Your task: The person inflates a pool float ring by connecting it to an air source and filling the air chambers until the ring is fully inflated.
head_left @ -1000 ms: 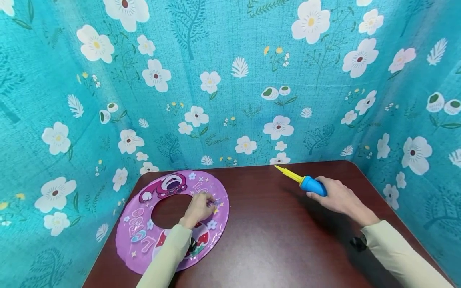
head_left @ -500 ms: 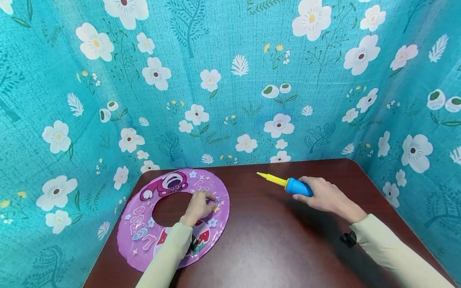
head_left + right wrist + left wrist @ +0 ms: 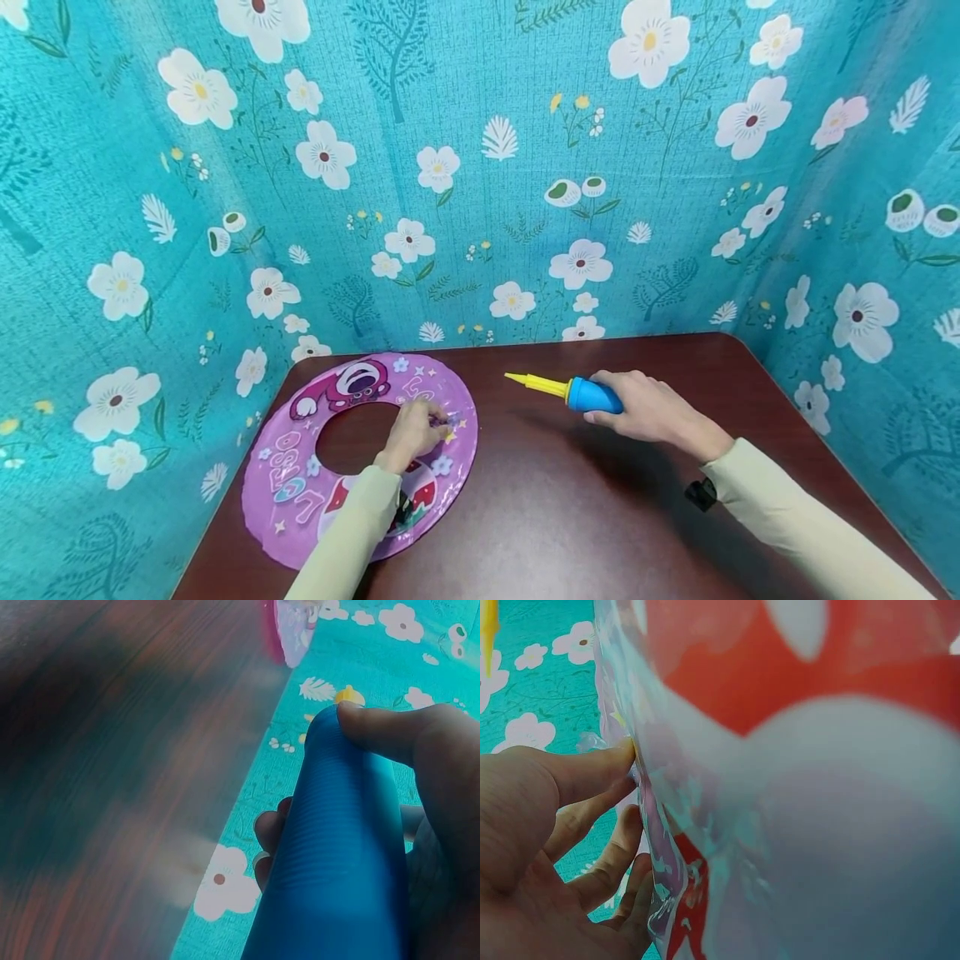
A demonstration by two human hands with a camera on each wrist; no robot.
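A purple swim ring point(image 3: 281, 533) with a pink bear and strawberry print lies on the left of the table. My left hand point(image 3: 412, 433) is over its right side and pinches the ring at a small clear piece, which looks like the valve point(image 3: 592, 742); the fingertips partly hide it. My right hand point(image 3: 652, 406) grips the blue body of a hand air pump point(image 3: 592, 396), fingers wrapped round it and thumb along the top. The pump is held above the table, its yellow nozzle point(image 3: 536, 382) pointing left towards the ring, with a gap between them.
The dark brown wooden table point(image 3: 525, 517) runs back to a teal curtain point(image 3: 480, 208) with white flowers, which also hangs at both sides. A small black device point(image 3: 701, 493) sits at the right wrist.
My right hand has carried the pump left and a little lower, nearer the swim ring, and its nozzle has turned more level. The left hand and the ring have stayed in place.
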